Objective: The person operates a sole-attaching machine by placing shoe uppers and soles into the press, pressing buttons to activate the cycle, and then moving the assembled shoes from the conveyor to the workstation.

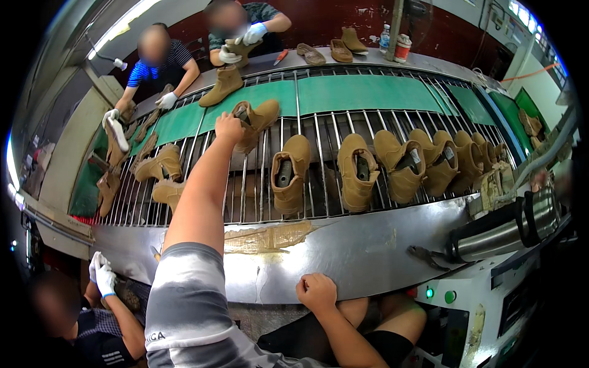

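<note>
My left arm reaches far over a rack of metal rods, and my left hand (229, 127) is closed on the collar of a tan ankle boot (246, 140). A second tan boot (265, 114) sits right against it, toe to the right. My right hand (318, 291) is curled into a loose fist by the front edge of the metal ledge (368, 257), with nothing seen in it. Closest in front of that hand on the rack are a single boot (291, 175) and another boot (358, 172), both with openings showing inserts inside.
More tan boots (399, 165) line the rack to the right. A green belt (356, 95) runs behind. Gloved co-workers handle shoes across the rack; another person (67, 313) sits at lower left. A steel flask (503, 230) and a control panel with green buttons (451, 297) are at right.
</note>
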